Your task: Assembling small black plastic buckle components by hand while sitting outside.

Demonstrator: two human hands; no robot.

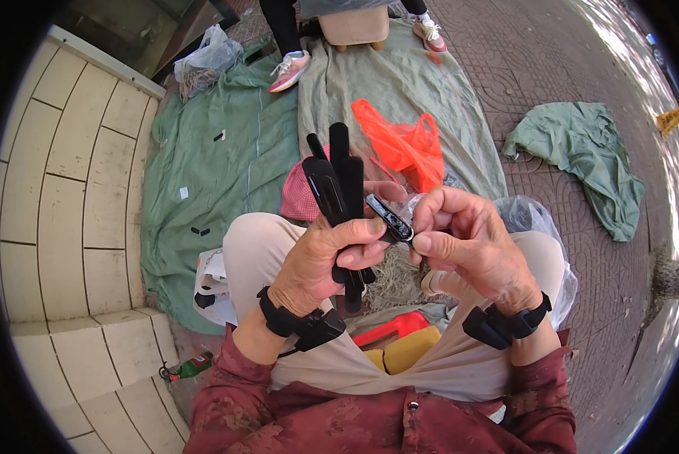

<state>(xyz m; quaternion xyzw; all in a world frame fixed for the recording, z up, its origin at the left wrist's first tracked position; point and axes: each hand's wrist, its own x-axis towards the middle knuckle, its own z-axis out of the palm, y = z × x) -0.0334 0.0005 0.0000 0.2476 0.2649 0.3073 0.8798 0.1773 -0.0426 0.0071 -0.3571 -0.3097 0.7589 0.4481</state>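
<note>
The left hand [309, 257] curls tight round black strips [342, 170]. Just right of it is a shiny dark piece [389, 216]. The right hand [475, 244], nearly closed, is at that piece's end; I can't tell if it grips. The strips look gathered; this piece seems unfinished.

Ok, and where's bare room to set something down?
Bare paving lies right of the clear plastic bag, below the crumpled green cloth. The left green sheet is open between its scattered pieces and the pink checked cloth. It's crowded between the knees: straw, a red piece, yellow pieces, black strips held above.
</note>
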